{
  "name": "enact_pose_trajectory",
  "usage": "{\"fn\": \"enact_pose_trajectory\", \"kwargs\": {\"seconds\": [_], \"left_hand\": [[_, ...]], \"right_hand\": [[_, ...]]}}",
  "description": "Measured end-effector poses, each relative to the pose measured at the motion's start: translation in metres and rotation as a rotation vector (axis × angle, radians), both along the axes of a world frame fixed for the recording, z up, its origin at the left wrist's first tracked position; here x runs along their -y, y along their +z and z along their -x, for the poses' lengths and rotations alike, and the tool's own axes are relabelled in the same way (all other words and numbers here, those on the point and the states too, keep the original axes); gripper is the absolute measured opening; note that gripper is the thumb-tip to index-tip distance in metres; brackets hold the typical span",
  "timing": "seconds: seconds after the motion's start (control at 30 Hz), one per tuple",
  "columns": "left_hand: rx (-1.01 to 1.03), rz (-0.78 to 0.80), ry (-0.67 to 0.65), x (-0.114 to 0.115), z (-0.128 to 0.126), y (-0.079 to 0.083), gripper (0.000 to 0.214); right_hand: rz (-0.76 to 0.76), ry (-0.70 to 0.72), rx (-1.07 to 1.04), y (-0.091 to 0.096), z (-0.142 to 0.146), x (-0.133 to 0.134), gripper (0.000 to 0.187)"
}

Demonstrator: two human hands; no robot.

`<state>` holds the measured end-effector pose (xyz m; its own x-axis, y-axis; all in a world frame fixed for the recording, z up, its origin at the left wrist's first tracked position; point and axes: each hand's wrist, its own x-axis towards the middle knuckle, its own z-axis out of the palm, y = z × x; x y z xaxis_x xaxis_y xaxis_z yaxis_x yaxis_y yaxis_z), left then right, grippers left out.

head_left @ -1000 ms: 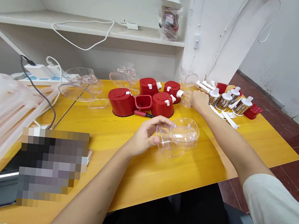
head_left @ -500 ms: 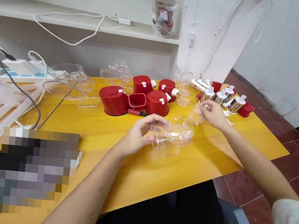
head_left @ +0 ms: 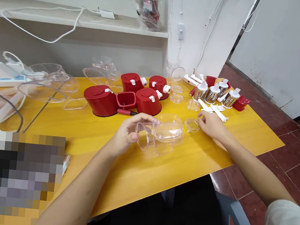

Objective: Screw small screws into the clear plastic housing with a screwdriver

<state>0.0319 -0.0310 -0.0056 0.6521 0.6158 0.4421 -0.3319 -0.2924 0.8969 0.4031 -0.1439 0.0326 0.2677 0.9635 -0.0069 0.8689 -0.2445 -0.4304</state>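
Note:
My left hand (head_left: 130,133) is closed on the narrower end of a clear plastic housing (head_left: 167,133), a hollow body with a wide round opening, held on its side over the table. To its right, a clear plastic ring (head_left: 192,125) with small tabs lies flat on the yellow tabletop. My right hand (head_left: 211,123) is beside that ring's right edge, its fingers bent and slightly apart; whether a fingertip still touches the ring is hard to see. Just beyond my right hand lie white plastic handles (head_left: 216,110) and another clear ring (head_left: 193,104).
Several red round bases (head_left: 148,101) stand behind the housing, with a red pusher (head_left: 126,99) among them. Metal grater drums (head_left: 212,93) stand at the back right. Other clear housings (head_left: 49,81) are at the back left. A red-tiled floor (head_left: 273,156) lies past the table's right edge.
My right hand has lowered the clear ring onto the table, and its fingers have moved to the ring's edge. My left hand keeps the housing. The whole view has shifted a little to the right.

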Motion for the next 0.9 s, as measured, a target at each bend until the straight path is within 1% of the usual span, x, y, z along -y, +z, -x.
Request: {"fn": "enact_pose_trajectory", "kwargs": {"seconds": [0.1, 0.17, 0.23, 0.33, 0.4, 0.5, 0.57, 0.63, 0.77, 0.83, 0.9], "left_hand": [[-0.001, -0.001, 0.003, 0.001, 0.0, 0.001, 0.095], [-0.013, -0.008, -0.006, 0.001, 0.001, 0.002, 0.094], [-0.023, -0.018, -0.017, 0.0, 0.002, 0.003, 0.094], [-0.023, -0.03, -0.016, 0.0, 0.002, 0.004, 0.094], [-0.015, -0.039, -0.016, 0.001, 0.002, 0.004, 0.093], [-0.008, -0.048, -0.024, 0.002, 0.001, 0.004, 0.09], [-0.004, -0.04, -0.033, 0.003, 0.0, 0.004, 0.087], [0.003, -0.024, -0.047, 0.003, 0.0, 0.003, 0.084], [0.013, -0.011, -0.063, 0.004, -0.001, 0.002, 0.084], [0.012, -0.012, -0.053, 0.004, 0.0, 0.003, 0.085], [0.006, -0.016, -0.045, 0.004, 0.0, 0.003, 0.085]], "right_hand": [[-0.003, 0.003, 0.038, 0.016, -0.003, 0.0, 0.058], [0.03, 0.02, 0.072, 0.022, 0.003, 0.0, 0.062], [0.093, 0.046, 0.113, 0.023, 0.015, -0.001, 0.062], [0.176, 0.103, 0.167, 0.018, 0.032, -0.006, 0.06], [0.199, 0.19, 0.182, 0.017, 0.036, -0.01, 0.058], [0.213, 0.383, 0.177, 0.021, 0.032, -0.016, 0.058], [0.211, 0.448, 0.179, 0.026, 0.026, -0.017, 0.062], [0.195, 0.414, 0.196, 0.027, 0.024, -0.016, 0.066], [0.153, 0.255, 0.221, 0.02, 0.025, -0.01, 0.069], [0.15, 0.237, 0.204, 0.014, 0.023, -0.007, 0.067], [0.142, 0.253, 0.162, 0.009, 0.017, -0.006, 0.061]]}}
